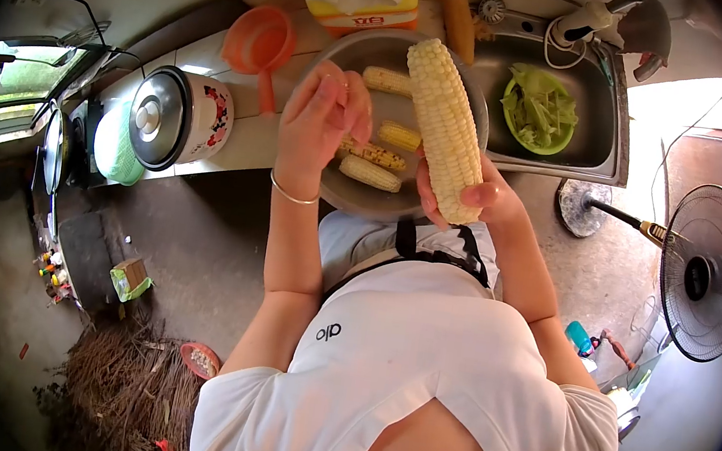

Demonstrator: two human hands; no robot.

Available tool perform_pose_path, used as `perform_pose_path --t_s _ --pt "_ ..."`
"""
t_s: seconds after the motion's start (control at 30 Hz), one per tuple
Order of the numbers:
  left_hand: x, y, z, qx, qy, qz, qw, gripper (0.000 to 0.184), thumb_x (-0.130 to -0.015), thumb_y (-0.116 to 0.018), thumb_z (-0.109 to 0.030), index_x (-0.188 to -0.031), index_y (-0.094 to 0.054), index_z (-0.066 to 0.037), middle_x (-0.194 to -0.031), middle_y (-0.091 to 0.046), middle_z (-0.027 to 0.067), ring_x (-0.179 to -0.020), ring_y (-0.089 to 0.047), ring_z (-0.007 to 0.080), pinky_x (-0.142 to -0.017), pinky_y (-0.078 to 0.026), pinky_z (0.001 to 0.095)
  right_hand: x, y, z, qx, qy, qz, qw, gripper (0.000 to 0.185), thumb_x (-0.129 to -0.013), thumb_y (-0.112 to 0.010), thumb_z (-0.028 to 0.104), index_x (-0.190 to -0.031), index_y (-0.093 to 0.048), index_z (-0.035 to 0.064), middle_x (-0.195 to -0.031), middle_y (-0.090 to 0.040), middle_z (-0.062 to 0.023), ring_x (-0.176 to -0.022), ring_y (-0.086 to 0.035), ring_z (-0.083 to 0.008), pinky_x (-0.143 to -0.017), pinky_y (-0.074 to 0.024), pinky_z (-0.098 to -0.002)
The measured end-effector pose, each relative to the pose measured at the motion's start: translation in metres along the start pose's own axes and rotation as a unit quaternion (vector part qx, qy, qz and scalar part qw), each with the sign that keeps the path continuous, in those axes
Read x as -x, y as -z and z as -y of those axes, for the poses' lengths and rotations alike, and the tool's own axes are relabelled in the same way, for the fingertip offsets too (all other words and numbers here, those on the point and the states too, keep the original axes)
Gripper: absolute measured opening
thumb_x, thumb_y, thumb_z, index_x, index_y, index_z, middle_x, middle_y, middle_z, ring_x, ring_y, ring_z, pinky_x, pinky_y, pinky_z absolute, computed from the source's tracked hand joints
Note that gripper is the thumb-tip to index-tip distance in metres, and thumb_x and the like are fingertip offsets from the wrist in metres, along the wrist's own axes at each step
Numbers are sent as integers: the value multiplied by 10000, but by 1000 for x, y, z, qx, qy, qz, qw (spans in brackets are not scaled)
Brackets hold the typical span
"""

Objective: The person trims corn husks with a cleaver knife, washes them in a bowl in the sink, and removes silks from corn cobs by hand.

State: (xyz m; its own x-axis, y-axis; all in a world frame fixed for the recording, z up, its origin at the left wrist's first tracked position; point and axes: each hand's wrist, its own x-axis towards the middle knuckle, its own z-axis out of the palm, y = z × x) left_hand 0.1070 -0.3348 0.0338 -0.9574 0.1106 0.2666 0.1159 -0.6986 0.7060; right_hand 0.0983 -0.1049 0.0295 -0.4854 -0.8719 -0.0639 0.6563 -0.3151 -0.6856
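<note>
My right hand [464,191] grips the lower end of a large, pale yellow ear of corn [445,128], tilted upright above a metal basin. To its left, my left hand [328,113] is raised over the basin's edge, apart from the corn. Its fingers are curled in towards the thumb, and whatever may be between them is hidden. Shorter corn pieces lie in the metal basin [476,95]: one piece at the back [388,81], a yellow piece [400,136], a speckled piece [374,154] and a pale piece [370,173].
On the counter stand an orange dipper [259,40], a lidded floral pot [203,120] and a yellow box [364,17] with a cloth on it. Right of the basin, a sink [599,156] holds a green bowl [560,142] of husks. A fan [705,272] stands at right.
</note>
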Motion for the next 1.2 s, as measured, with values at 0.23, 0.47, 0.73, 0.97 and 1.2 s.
perform_pose_path --t_s 0.23,0.47,0.73,0.97,1.2 --pt "27 156 122 -510 312 -144 789 197 -901 -555 -232 -848 -545 -42 -709 -604 61 -699 -608 227 -637 -493 334 7 14 -14 -150 33 59 986 672 -663 -661 342 -1188 -416 3 -742 -540 -133 -436 -516 -185 -348 -385 -249" --pt "44 198 193 -830 384 121 386 351 -822 -589 -363 -1097 -636 -150 -1003 -640 114 -937 -609 277 -819 -479 393 8 11 -18 -237 32 87 967 734 -655 -700 300 -1222 -365 -23 -775 -494 -145 -427 -498 -188 -325 -428 -251" --pt "-4 29 47 -544 92 -130 824 366 -865 -573 -401 -963 -610 -50 -1034 -600 101 -864 -591 239 -765 -476 318 6 15 -8 -47 29 4 998 809 -658 -692 335 -1288 -333 -25 -855 -527 -114 -635 -601 -223 -344 -441 -239" --pt "-11 -35 38 -551 30 -182 814 308 -902 -557 -267 -704 -534 -33 -507 -473 100 -466 -495 247 -471 -355 344 -6 13 -15 -27 -20 19 999 661 -664 -692 373 -1140 -437 -9 -852 -528 -111 -616 -588 -206 -339 -420 -233" --pt "-2 -32 34 -595 -15 -150 789 322 -934 -501 -219 -669 -492 -35 -514 -471 82 -473 -489 216 -474 -366 326 -10 22 -28 -174 -6 39 984 666 -720 -652 381 -1202 -411 -11 -837 -506 -128 -516 -532 -187 -311 -398 -222"
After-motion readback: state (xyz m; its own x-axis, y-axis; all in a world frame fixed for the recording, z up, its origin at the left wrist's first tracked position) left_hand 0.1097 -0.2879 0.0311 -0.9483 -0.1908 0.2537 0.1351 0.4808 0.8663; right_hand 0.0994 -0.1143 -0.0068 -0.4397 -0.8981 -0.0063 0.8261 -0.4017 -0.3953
